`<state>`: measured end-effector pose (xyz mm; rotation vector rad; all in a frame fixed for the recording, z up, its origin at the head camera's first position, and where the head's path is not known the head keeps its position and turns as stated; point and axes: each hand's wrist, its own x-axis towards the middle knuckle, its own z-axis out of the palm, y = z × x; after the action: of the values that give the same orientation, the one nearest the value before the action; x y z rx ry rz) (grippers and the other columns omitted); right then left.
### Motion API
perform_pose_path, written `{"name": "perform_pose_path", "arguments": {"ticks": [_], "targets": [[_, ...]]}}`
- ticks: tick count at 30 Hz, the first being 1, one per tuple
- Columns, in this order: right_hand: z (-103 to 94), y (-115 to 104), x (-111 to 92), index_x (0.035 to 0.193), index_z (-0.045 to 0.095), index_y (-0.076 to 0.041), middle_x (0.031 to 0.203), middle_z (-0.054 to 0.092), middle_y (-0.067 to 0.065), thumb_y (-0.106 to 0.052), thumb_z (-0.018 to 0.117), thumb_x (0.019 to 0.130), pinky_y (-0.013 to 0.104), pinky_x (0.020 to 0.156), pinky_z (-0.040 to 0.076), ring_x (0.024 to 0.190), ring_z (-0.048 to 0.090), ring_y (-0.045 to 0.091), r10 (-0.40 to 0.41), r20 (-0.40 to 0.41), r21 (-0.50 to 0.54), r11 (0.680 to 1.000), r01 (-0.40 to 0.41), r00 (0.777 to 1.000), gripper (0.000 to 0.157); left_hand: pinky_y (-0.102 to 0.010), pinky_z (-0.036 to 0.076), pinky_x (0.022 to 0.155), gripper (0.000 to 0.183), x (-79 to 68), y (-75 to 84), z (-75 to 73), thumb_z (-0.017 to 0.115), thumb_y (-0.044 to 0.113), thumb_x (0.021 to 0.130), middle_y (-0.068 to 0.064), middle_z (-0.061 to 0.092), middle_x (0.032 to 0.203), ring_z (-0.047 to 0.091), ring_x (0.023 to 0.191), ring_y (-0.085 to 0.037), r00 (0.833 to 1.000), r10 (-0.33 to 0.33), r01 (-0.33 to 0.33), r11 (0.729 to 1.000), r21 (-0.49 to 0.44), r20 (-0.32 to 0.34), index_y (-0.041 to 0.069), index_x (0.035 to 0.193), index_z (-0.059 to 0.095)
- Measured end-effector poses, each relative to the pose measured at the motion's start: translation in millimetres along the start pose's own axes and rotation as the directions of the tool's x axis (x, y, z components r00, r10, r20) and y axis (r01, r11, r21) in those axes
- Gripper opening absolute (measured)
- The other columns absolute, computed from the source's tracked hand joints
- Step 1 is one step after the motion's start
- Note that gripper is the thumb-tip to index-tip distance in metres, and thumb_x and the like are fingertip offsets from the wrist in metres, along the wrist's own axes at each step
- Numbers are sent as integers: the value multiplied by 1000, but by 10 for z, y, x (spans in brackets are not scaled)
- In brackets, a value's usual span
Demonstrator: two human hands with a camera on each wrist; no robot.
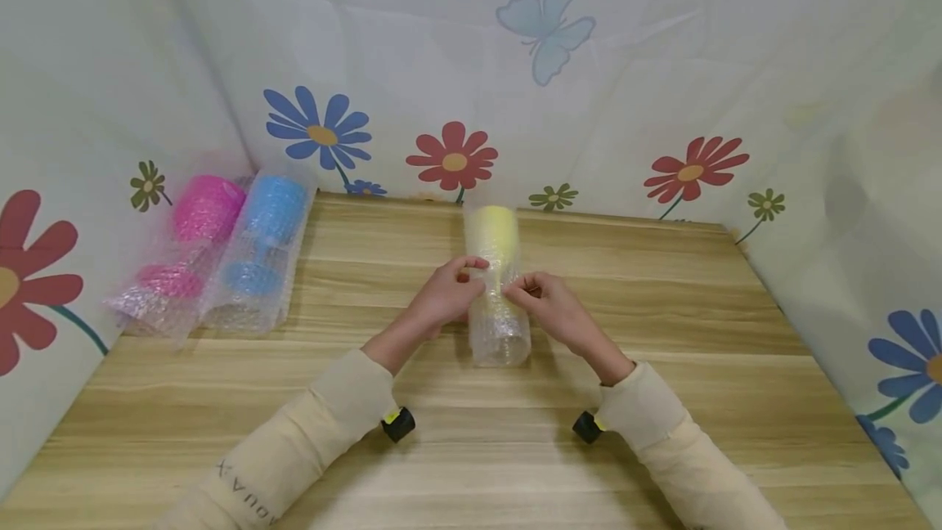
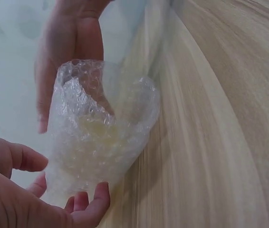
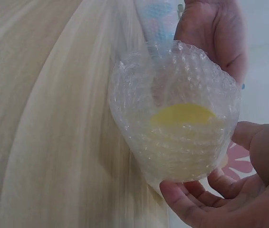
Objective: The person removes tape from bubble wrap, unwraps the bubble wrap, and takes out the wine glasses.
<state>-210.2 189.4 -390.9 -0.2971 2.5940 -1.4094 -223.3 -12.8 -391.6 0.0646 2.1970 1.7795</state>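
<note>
a yellow piece (image 1: 498, 227) sleeved in clear bubble wrap (image 1: 502, 346) is near the middle of the bench (image 1: 471, 464), its broad yellow end toward 12 o'clock and the wrap's open end toward 6. at its 9 o'clock side the left hand (image 1: 449, 294) has its fingers partly curled, gripping the wrap; at 3 o'clock the right hand (image 1: 557, 311) pinches it, fingertips nearly together. well apart, toward 9 o'clock, a wrapped pink piece (image 1: 208, 209) is just beside a wrapped blue piece (image 1: 274, 209).
</note>
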Motion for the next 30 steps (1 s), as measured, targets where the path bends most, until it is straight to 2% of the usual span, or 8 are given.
{"name": "perform_pose_path", "arguments": {"ticks": [5,10,13,16,20,24,27,30], "targets": [[12,32,4,105,67,1,91,59,5,-23,63,105,29,67,42,82,49,18,-58,41,56,997,55,997,24,-42,58,75,65,-50,27,-8,61,5,94,-21,50,136,57,100,-29,999,35,-33,998,44,-29,19,155,44],[-4,69,-8,118,65,3,111,65,12,-19,56,108,35,87,48,101,56,22,-94,71,87,992,87,993,25,-39,58,76,80,-90,54,-21,74,13,93,-19,54,132,61,91,-26,997,12,-4,994,105,-76,6,160,30],[-26,72,-16,125,63,4,125,65,17,-18,54,109,44,100,46,115,57,27,-89,74,88,993,82,993,29,-30,54,70,83,-100,53,-28,78,23,92,-16,55,127,63,83,-23,996,-28,40,988,147,-86,-3,156,32],[-39,57,-16,127,65,5,128,66,19,-18,57,107,47,103,46,121,58,31,-56,47,84,995,52,997,31,-28,51,67,84,-99,33,-32,79,29,92,-15,57,120,62,78,-21,995,-57,72,982,173,-86,-5,154,35],[-29,37,5,122,66,8,122,67,23,-9,67,101,41,90,54,113,64,36,-82,-60,64,994,86,995,26,-33,53,75,86,-84,-7,-29,78,38,92,-17,60,119,63,88,-23,996,-59,71,980,185,-70,-2,154,33],[-14,49,29,112,67,7,111,68,22,5,69,95,38,82,56,102,67,37,-211,-127,-3,977,212,969,17,-37,55,84,88,-61,-52,14,75,45,93,-22,58,130,64,100,-26,997,-51,59,983,172,-53,2,155,29],[-31,52,26,108,70,5,109,71,19,8,66,96,41,84,56,102,67,35,-248,-105,-47,969,244,963,13,-39,56,85,87,-53,-61,54,75,45,93,-26,54,137,64,104,-28,997,-50,57,988,146,-51,5,154,28],[-61,37,9,113,70,4,113,71,18,0,60,101,44,87,53,106,64,33,-179,-61,-61,983,176,982,16,-40,55,87,86,-36,-63,78,75,45,93,-27,51,140,61,109,-30,997,-53,59,991,121,-54,7,153,28]]}}
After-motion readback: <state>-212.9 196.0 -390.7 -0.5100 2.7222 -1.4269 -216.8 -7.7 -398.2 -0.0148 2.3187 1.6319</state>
